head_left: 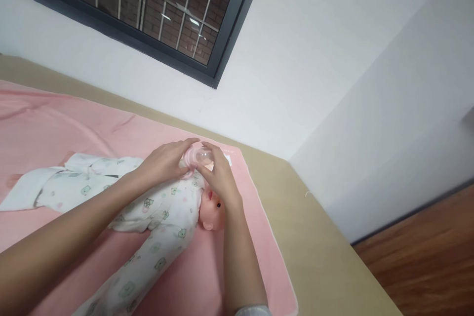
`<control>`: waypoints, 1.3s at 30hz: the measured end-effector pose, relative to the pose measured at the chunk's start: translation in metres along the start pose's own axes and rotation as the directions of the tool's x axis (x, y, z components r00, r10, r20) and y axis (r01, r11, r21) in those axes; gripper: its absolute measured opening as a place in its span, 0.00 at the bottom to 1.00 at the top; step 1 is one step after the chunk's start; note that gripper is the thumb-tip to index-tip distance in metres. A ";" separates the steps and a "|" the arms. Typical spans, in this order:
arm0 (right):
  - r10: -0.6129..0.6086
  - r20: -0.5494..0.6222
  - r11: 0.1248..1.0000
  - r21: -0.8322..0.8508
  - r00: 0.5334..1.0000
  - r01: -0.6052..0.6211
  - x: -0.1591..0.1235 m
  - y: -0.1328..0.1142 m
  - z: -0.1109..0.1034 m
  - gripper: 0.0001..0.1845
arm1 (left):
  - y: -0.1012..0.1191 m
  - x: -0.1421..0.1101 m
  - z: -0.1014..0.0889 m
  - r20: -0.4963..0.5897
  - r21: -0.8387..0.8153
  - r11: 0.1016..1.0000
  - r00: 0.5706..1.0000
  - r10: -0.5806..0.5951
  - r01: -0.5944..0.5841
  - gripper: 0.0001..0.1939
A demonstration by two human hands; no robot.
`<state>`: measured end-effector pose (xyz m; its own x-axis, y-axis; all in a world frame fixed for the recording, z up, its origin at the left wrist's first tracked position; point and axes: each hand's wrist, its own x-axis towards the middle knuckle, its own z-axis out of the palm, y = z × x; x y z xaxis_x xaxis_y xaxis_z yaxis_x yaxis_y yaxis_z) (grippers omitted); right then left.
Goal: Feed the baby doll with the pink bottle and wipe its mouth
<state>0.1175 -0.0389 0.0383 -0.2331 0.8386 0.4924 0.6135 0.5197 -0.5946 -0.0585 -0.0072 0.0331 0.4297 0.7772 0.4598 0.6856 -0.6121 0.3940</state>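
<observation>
A baby doll (213,207) in a white patterned romper (163,217) lies on a pink blanket (44,128). Above its head both my hands meet on a small baby bottle (192,158) with a pink ring and a clear cap. My left hand (166,163) wraps the bottle's body from the left. From the right, my right hand (220,175) pinches the clear cap (203,157) with its fingertips. Most of the bottle's body is hidden under my left hand.
The blanket covers a tan bed or table top (314,237) set into a white-walled corner. A dark-framed barred window (148,5) is on the far wall. Wooden floor (425,256) lies to the right beyond the surface's edge.
</observation>
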 end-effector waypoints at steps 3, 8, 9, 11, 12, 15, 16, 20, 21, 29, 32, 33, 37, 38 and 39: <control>-0.028 0.002 1.000 -0.002 1.000 0.028 0.000 0.002 0.000 0.31 | 0.001 0.000 -0.001 0.003 0.010 1.000 1.000 -0.002 0.002 0.34; -0.102 -0.007 0.995 -0.023 0.995 0.102 0.000 0.005 -0.004 0.31 | -0.002 0.000 0.000 -0.006 0.013 1.000 1.000 0.006 -0.005 0.34; -0.111 -0.012 0.994 -0.025 0.994 0.110 0.000 0.005 -0.005 0.31 | -0.003 0.000 0.001 -0.008 0.013 1.000 1.000 0.008 -0.008 0.34; -0.115 -0.021 0.993 -0.026 0.993 0.115 0.000 0.005 -0.006 0.30 | -0.005 0.000 0.001 -0.013 0.011 1.000 1.000 0.012 -0.012 0.34; -0.111 -0.024 0.994 -0.026 0.993 0.111 0.000 0.005 -0.006 0.30 | -0.005 -0.001 0.001 -0.014 0.011 1.000 1.000 0.011 -0.011 0.34; -0.091 -0.028 0.996 -0.025 0.995 0.090 0.001 0.006 -0.005 0.29 | -0.005 -0.001 0.001 -0.015 0.014 1.000 1.000 0.001 -0.001 0.33; -0.086 -0.030 0.996 -0.026 0.996 0.085 0.001 0.006 -0.005 0.29 | -0.005 -0.001 0.001 -0.014 0.015 1.000 1.000 -0.002 0.002 0.33; -0.076 -0.039 0.997 -0.033 0.996 0.075 0.002 0.008 -0.003 0.30 | -0.005 0.000 0.001 -0.013 0.022 1.000 1.000 -0.005 0.006 0.34; -0.074 -0.041 0.997 -0.035 0.996 0.073 0.002 0.008 -0.003 0.30 | -0.005 0.000 0.001 -0.014 0.023 1.000 1.000 -0.005 0.005 0.34; 0.000 -0.039 0.999 -0.035 0.999 -0.001 0.000 0.004 -0.003 0.31 | -0.004 -0.001 0.001 -0.015 0.018 1.000 1.000 -0.010 0.010 0.34; 0.035 -0.021 0.999 -0.002 0.999 -0.035 -0.001 -0.001 -0.001 0.34 | 0.000 -0.002 -0.001 -0.007 0.010 1.000 1.000 -0.018 0.019 0.34; 0.045 -0.014 0.999 0.009 0.999 -0.045 -0.001 -0.002 0.001 0.36 | 0.002 -0.002 -0.002 -0.003 0.004 1.000 1.000 -0.019 0.019 0.34; 0.087 -0.024 0.995 0.048 0.996 -0.085 0.000 -0.003 0.006 0.44 | 0.006 -0.003 -0.004 -0.003 -0.037 0.999 1.000 -0.009 0.009 0.34; 0.100 -0.039 0.993 0.064 0.994 -0.098 0.001 -0.002 0.007 0.46 | 0.006 -0.003 -0.004 -0.008 -0.047 0.999 1.000 -0.005 0.005 0.34; 0.114 -0.056 0.990 0.084 0.992 -0.109 0.001 -0.002 0.008 0.47 | 0.006 -0.003 -0.004 -0.014 -0.055 0.999 1.000 -0.002 0.001 0.33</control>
<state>0.1102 -0.0375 0.0349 -0.1190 0.8818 0.4564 0.5696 0.4371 -0.6961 -0.0582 -0.0139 0.0371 0.4198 0.7763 0.4702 0.6531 -0.6181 0.4375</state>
